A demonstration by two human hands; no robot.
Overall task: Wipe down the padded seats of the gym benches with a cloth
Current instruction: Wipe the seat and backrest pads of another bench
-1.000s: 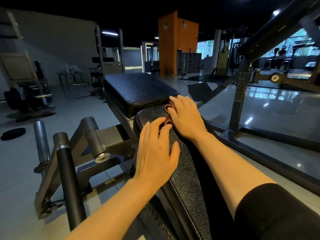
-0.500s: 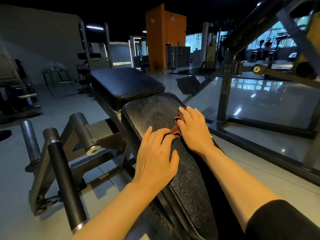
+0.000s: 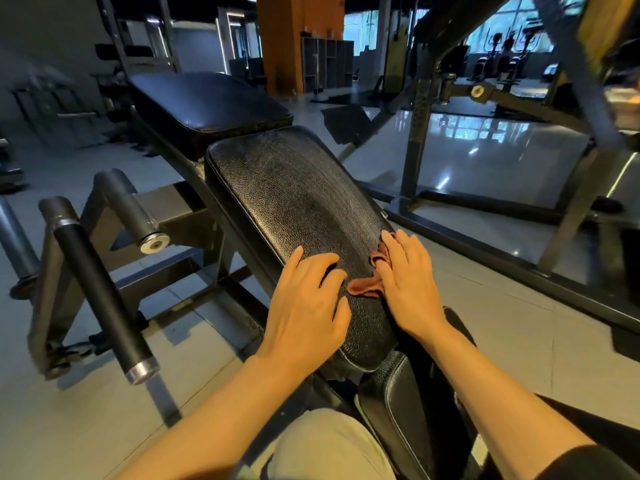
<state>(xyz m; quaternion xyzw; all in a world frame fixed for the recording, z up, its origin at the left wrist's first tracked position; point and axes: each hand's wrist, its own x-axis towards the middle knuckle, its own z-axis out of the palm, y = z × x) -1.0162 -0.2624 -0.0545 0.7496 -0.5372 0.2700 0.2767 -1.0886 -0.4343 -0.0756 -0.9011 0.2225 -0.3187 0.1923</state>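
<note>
Your brown cloth [image 3: 367, 285] lies bunched on the near end of the black padded seat [image 3: 294, 209], toward its right edge. Your right hand [image 3: 408, 282] presses flat on it, fingers straight and close together, covering most of it. Your left hand [image 3: 308, 306] rests on the pad just beside the cloth, fingers loosely curled, holding nothing. A second black pad [image 3: 207, 105] sits beyond the seat. To your left stands a black roller bar [image 3: 100, 292] on the metal frame [image 3: 415, 133], over a glossy tiled floor [image 3: 502, 161].
</note>
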